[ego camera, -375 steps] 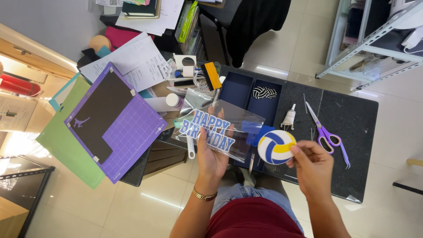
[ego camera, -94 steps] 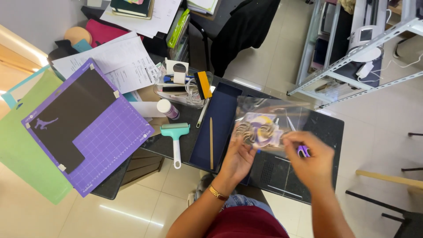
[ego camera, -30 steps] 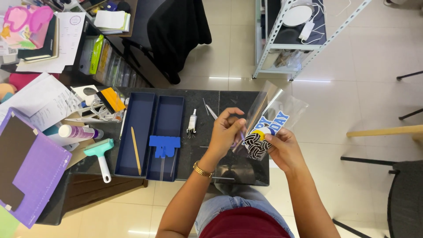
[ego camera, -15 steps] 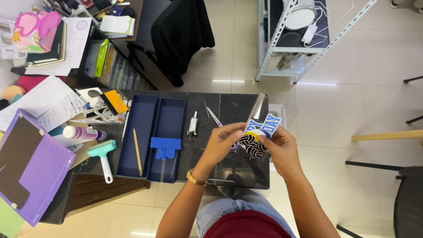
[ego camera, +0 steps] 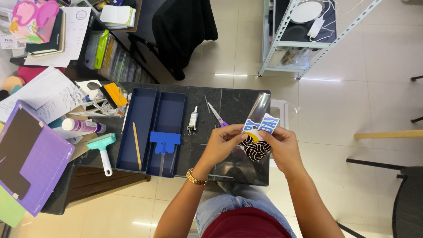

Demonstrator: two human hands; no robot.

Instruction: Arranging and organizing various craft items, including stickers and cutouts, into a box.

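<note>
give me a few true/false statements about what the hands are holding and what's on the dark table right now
1. Both hands hold a clear plastic bag with paper cutouts in it. True: the left hand and right hand grip it from either side.
2. The purple-handled scissors are in the right hand. False: they lie on the dark table, beyond the left hand.
3. The open blue box has a thin wooden stick in its left compartment. True.
4. The teal-handled scraper lies inside the blue box. False: it lies outside, left of the box.
5. The left wrist wears a gold bracelet. True.
</note>
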